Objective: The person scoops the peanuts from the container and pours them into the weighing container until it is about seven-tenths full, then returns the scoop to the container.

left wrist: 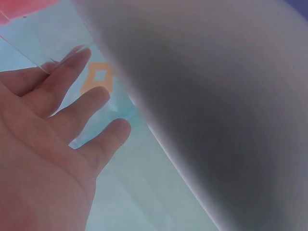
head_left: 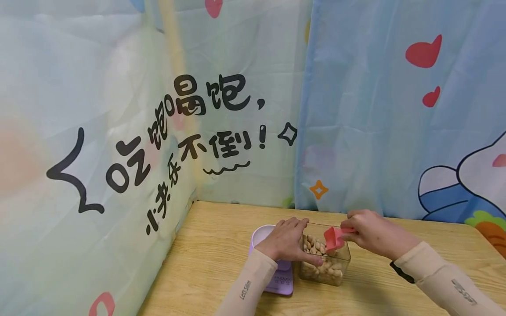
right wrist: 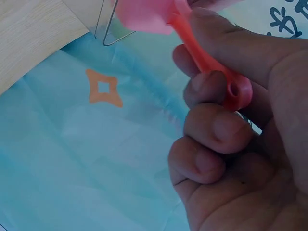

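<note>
In the head view, a clear rectangular container point(head_left: 325, 277) holds many beige, nut-like pieces point(head_left: 314, 245). My left hand point(head_left: 285, 240) grips its left side, thumb across the near side and fingertips at the far rim. In the left wrist view the left hand's point(left wrist: 48, 125) fingertips touch the clear edge. With my right hand point(head_left: 369, 232) I hold a pink scoop point(head_left: 333, 239) by its handle, its bowl tilted over the container. The right wrist view shows the thumb and curled fingers of the right hand point(right wrist: 231, 120) round the handle of the scoop point(right wrist: 207, 60); what its bowl contains is hidden.
Left of the container, a purple device like a kitchen scale point(head_left: 281, 286) lies on the wooden table point(head_left: 213, 263), with a pale bowl point(head_left: 262, 233) partly behind my left hand. Printed cloth walls point(head_left: 245, 184) stand along the table's back and left edges.
</note>
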`<state>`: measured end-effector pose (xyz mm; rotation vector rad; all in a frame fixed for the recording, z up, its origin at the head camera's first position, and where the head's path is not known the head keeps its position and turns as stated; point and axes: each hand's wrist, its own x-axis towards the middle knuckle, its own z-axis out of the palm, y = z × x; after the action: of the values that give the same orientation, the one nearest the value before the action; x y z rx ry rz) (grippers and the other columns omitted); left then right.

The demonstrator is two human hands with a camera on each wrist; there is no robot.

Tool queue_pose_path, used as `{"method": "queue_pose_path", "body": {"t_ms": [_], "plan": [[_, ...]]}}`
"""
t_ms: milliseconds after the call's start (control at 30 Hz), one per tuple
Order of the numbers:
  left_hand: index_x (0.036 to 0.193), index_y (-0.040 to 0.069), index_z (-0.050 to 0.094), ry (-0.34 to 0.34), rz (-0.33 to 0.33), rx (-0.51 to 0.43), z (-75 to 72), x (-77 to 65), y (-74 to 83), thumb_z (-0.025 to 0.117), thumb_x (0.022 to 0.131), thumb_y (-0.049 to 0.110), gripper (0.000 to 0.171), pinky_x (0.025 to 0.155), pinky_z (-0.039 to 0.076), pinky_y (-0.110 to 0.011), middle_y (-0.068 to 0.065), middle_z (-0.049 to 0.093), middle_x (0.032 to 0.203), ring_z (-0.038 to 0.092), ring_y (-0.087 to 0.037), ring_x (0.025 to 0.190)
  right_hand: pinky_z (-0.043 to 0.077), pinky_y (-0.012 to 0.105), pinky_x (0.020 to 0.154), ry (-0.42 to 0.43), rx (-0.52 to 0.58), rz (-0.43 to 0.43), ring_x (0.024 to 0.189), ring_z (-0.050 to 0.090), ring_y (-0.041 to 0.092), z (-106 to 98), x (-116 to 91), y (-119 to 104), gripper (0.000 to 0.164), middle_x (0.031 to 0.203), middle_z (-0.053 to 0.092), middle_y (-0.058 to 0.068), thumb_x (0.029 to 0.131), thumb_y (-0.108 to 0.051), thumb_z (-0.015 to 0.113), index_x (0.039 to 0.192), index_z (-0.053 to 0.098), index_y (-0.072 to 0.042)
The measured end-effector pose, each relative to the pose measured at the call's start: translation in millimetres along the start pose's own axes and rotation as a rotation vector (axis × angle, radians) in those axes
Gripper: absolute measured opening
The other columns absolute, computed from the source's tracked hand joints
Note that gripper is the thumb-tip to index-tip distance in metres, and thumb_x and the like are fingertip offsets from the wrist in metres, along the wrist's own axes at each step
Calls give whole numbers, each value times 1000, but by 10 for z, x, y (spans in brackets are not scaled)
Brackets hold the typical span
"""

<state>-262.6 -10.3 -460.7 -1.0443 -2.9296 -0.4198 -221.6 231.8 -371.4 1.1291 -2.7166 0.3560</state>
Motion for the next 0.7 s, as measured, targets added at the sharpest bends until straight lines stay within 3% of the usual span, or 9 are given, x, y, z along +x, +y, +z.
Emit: {"method": "queue_pose_path", "body": {"t_ms": [200, 400, 600, 700], "plan": [[160, 18, 31, -1, 0, 3, -1, 6, 6, 66, 74, 82, 113, 119, 31, -35, 1, 47, 152, 39, -14, 143, 44, 21, 50, -41, 14, 15, 62, 46, -2, 1, 39, 15, 14, 72, 54, -12, 85, -10, 81, 78, 72, -17], [160, 18, 31, -1, -2, -4, 1, 15, -12, 67, 74, 82, 112, 119, 31, -36, 2, 46, 153, 39, -15, 143, 43, 21, 50, -60, 56, -35, 62, 44, -2, 55, 81, 85, 14, 72, 53, -15, 87, -12, 80, 78, 71, -18], [160, 17, 32, 8, 5, -17, 9, 21, -30, 67, 75, 81, 112, 119, 30, -34, 3, 46, 153, 40, -13, 143, 46, 21, 51, -77, 142, -42, 63, 48, -3, 79, 37, 224, 3, 77, 59, -15, 89, -16, 78, 87, 77, -14], [160, 17, 32, 6, 6, -20, 24, 15, -35, 68, 74, 81, 112, 119, 30, -33, 2, 47, 151, 41, -11, 141, 47, 21, 51, -92, 183, -40, 62, 49, -4, 104, 4, 285, 6, 79, 60, -15, 91, -17, 77, 94, 79, -11]]}}
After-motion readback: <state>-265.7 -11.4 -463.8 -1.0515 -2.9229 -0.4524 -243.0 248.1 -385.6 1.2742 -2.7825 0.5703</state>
